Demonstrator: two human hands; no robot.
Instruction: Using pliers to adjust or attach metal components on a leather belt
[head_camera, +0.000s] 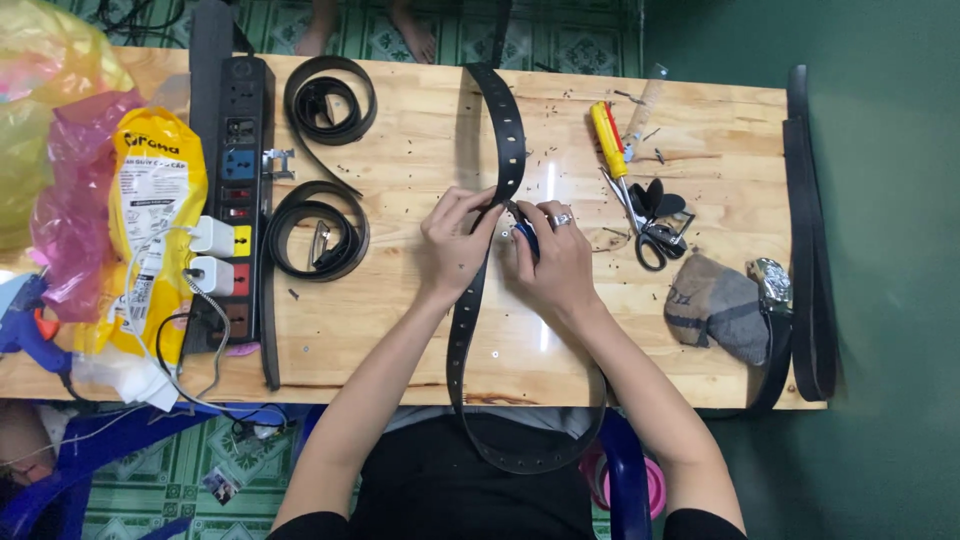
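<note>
A long black belt (507, 128) with punched holes runs across the wooden table (420, 150) from the far edge, between my hands, and loops down over the near edge into my lap. My left hand (455, 245) pinches the belt from its left side at mid-table. My right hand (553, 258), with a ring on one finger, presses against the belt's right side and holds a small blue object (527, 236), partly hidden by the fingers. The two hands nearly touch across the strap.
Two coiled black belts (322, 160) lie left of centre beside a black power strip (238, 190) with white plugs. A yellow-handled screwdriver (608, 140), scissors (652, 232), a grey pouch (718, 305) and a belt buckle (772, 282) sit right. Plastic bags (90, 190) crowd the left edge.
</note>
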